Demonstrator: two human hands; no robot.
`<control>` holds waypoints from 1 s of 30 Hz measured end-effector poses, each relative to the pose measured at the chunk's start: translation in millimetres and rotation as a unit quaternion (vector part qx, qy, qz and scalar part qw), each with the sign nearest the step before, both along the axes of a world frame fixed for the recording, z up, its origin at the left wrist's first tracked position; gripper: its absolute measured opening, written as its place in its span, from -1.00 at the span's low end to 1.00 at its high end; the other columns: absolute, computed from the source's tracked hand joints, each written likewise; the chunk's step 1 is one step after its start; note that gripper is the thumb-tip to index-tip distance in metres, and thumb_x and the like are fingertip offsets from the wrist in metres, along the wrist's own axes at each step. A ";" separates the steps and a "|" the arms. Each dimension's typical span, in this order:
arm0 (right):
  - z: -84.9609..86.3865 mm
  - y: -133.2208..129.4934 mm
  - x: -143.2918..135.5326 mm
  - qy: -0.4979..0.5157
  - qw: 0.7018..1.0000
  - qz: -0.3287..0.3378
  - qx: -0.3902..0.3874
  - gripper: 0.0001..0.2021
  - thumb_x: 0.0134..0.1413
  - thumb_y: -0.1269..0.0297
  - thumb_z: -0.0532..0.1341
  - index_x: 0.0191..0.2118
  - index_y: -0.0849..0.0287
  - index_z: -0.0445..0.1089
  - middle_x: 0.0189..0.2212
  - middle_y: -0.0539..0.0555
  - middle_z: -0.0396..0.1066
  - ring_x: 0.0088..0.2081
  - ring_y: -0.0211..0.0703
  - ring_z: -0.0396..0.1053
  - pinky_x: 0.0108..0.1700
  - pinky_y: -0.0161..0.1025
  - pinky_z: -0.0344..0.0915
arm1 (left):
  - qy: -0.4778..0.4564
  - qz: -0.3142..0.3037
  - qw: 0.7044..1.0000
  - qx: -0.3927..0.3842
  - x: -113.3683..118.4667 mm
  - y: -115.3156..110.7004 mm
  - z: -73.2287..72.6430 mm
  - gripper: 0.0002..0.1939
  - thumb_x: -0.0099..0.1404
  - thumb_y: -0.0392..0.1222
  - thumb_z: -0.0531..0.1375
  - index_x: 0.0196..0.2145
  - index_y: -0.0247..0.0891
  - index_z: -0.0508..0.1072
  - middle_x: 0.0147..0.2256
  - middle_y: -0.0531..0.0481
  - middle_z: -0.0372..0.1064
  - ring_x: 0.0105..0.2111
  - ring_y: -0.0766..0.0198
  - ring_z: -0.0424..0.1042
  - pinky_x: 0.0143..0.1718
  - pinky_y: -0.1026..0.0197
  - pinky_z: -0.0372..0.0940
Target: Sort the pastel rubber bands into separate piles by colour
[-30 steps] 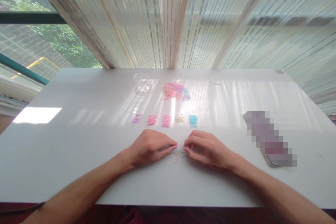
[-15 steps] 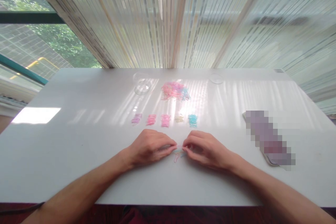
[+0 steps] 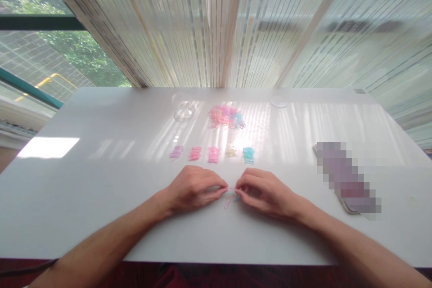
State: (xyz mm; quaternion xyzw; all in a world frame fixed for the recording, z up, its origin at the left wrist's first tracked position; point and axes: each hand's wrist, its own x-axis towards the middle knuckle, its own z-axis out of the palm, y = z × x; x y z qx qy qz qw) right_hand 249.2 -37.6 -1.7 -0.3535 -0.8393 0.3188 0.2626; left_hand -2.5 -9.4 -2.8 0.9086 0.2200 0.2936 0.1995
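Observation:
My left hand is closed in a pinch, thumb against forefinger, at the front middle of the table. Facing it, my right hand pinches in the same way, a small gap away. A thin pinkish rubber band spans the gap between the fingertips of both hands. Just below it on the table lie a loose pink loop and a bluish one, partly hidden by my right fingers. Beyond the hands, small bands are sorted by colour: purple, coral pink, pink, pale yellow and blue.
A mixed heap of pastel bands lies farther back on the white table. Left of it stands a clear round container, and a clear round lid is at back right. A blurred-out phone-like object lies at right.
Both hands keep their pinch in nearly the same place. The view has shifted very slightly; the sorted piles and the heap are unchanged.

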 end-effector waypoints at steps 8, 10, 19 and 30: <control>1.9 0.2 0.0 -0.002 1.000 -0.006 -0.002 -0.89 0.26 0.37 0.17 -0.26 0.16 0.45 -0.39 0.04 0.41 -0.40 -0.25 0.36 -0.35 -0.32 0.30 | -0.001 0.000 1.000 -0.007 -0.4 -0.7 -0.1 -0.89 0.41 -0.26 0.22 -0.26 -0.24 0.56 -0.38 0.03 0.61 -0.44 0.31 0.56 -0.38 0.29 0.36; 1.3 0.0 -0.2 0.001 1.000 -0.004 -0.001 -0.89 0.28 0.36 0.17 -0.24 0.16 0.46 -0.38 0.04 0.41 -0.39 -0.25 0.36 -0.34 -0.32 0.31 | 0.001 0.002 1.000 -0.009 -0.6 -1.2 -1.8 -0.92 0.40 -0.24 0.23 -0.22 -0.25 0.55 -0.35 0.02 0.62 -0.42 0.30 0.57 -0.36 0.28 0.36; -3.1 0.0 -1.8 0.006 1.000 0.005 0.020 -0.87 0.33 0.34 0.16 -0.19 0.17 0.48 -0.38 0.05 0.42 -0.39 -0.24 0.38 -0.33 -0.32 0.31 | 0.021 -0.024 0.999 -0.018 1.8 -2.0 -1.7 -0.88 0.43 -0.27 0.20 -0.21 -0.23 0.56 -0.35 0.03 0.61 -0.43 0.31 0.55 -0.38 0.29 0.34; -0.9 3.2 2.5 0.008 0.999 -0.016 0.049 -0.89 0.28 0.37 0.16 -0.25 0.15 0.43 -0.40 0.04 0.42 -0.40 -0.25 0.37 -0.35 -0.32 0.31 | -0.005 0.023 1.000 -0.018 -1.1 0.3 -1.5 -0.94 0.37 -0.28 0.25 -0.20 -0.24 0.54 -0.35 0.03 0.61 -0.43 0.33 0.56 -0.37 0.32 0.36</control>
